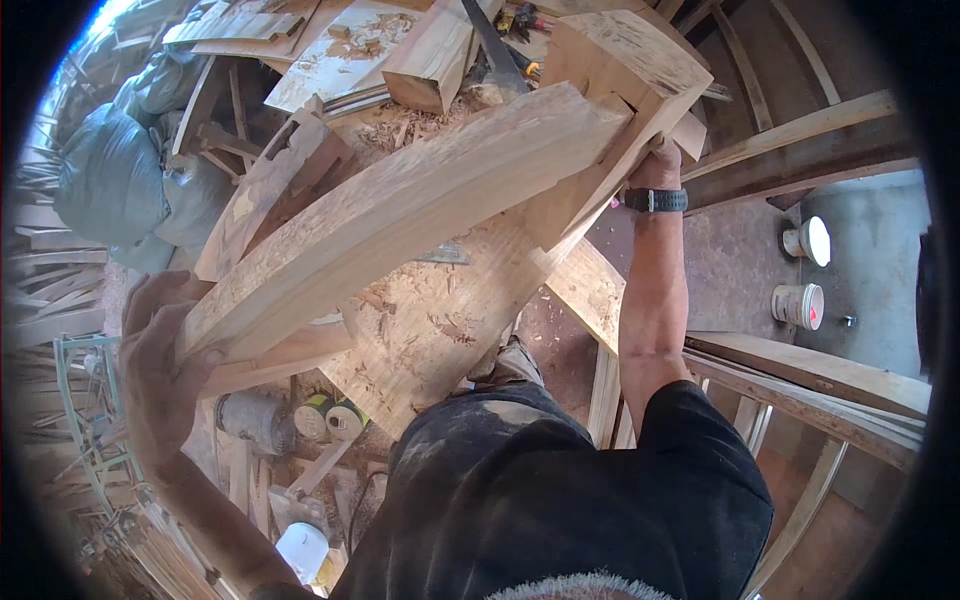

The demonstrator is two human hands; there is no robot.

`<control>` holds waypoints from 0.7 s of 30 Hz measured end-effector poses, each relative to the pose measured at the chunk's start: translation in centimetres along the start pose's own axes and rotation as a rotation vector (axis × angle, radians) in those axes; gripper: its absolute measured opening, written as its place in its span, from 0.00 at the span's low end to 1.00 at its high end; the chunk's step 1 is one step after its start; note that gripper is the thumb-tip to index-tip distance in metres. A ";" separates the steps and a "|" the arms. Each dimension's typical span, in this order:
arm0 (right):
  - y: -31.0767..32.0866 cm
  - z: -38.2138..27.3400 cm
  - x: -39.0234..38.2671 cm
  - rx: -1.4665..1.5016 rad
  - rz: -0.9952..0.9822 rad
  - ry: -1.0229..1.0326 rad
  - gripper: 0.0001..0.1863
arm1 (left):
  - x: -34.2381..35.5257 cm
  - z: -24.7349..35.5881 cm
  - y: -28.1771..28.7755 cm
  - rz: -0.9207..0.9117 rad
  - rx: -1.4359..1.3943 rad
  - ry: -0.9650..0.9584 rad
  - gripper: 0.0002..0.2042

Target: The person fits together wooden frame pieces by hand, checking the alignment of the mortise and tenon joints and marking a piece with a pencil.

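Observation:
A long, pale, slightly curved wooden beam (400, 220) runs diagonally from lower left to upper right. My left hand (162, 355) is wrapped round its lower left end. The beam's upper right end meets a thick square wooden piece (620, 60) at a notched joint. My right hand (655, 158), with a black watch on the wrist, grips this thick piece at its right side, the fingers partly hidden behind it. Beneath the beam is a board (420, 370) strewn with wood shavings. A notched wooden piece (240, 210) lies left of the beam.
Stacked timber, a dark saw blade (485, 45) and small tools are at the top. Grey-green sacks (110, 190) and a light metal frame (95, 430) stand left. White buckets (798, 306) stand right beside a wall. Cans (312, 418) and long boards (800, 390) surround the work board.

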State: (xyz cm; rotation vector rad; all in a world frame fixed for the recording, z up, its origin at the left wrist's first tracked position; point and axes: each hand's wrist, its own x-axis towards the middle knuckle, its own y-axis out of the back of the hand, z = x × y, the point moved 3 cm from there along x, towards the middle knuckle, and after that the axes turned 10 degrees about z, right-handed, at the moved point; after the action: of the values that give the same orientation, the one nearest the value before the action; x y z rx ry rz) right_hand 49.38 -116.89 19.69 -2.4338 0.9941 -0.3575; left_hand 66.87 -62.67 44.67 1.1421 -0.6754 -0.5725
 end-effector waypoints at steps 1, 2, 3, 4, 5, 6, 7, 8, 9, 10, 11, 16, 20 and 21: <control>0.1 0.0 -0.1 0.018 -0.001 0.004 0.52 | 0.1 -0.1 0.0 -0.022 -0.020 -0.007 0.25; 0.2 0.0 -0.2 0.018 0.001 0.001 0.52 | 0.2 -0.2 0.0 -0.025 -0.020 -0.006 0.25; 0.2 -0.3 -0.2 -0.007 0.010 0.002 0.53 | 0.3 -0.2 0.0 -0.026 -0.040 -0.001 0.26; 0.2 -0.5 -0.3 -0.033 0.019 0.002 0.53 | 0.3 -0.3 0.0 -0.027 -0.060 0.005 0.26; 0.1 -0.6 -0.5 -0.033 0.021 0.001 0.53 | 0.2 -0.1 -0.1 -0.030 -0.060 0.004 0.26; -0.2 -0.8 -0.8 -0.043 0.021 0.022 0.54 | 0.1 0.1 -0.1 -0.013 -0.042 0.016 0.27; -0.5 -1.0 -1.1 -0.052 0.020 0.043 0.55 | 0.0 0.1 -0.1 0.003 -0.025 0.027 0.28; -0.6 -0.9 -1.3 -0.053 0.021 0.042 0.55 | 0.0 0.1 -0.2 0.002 -0.026 0.027 0.28; -0.7 -1.0 -1.6 -0.090 0.050 0.066 0.54 | 0.0 0.1 -0.2 0.006 -0.034 0.015 0.28; -0.7 -1.0 -1.9 -0.127 0.078 0.090 0.54 | -0.1 0.2 -0.3 0.010 -0.041 0.002 0.28; -1.1 -1.1 -2.2 -0.126 0.076 0.089 0.54 | -0.1 0.1 -0.2 0.012 -0.040 0.005 0.28; -1.4 -1.6 -2.7 -0.150 0.060 0.129 0.51 | -0.3 0.5 -0.2 0.009 -0.010 -0.009 0.27; 0.0 -1.0 -1.5 0.013 -0.015 0.020 0.49 | -0.4 0.9 -0.3 0.063 -0.008 -0.048 0.25; -1.0 -1.1 -1.6 0.020 -0.005 0.053 0.48 | -0.6 0.8 -0.3 0.056 0.008 -0.051 0.25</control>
State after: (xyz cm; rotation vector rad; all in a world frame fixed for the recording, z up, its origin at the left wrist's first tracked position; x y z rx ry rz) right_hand 48.41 -115.52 21.03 -2.4206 1.0014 -0.4336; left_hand 65.81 -62.82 44.51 1.1157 -0.7521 -0.5538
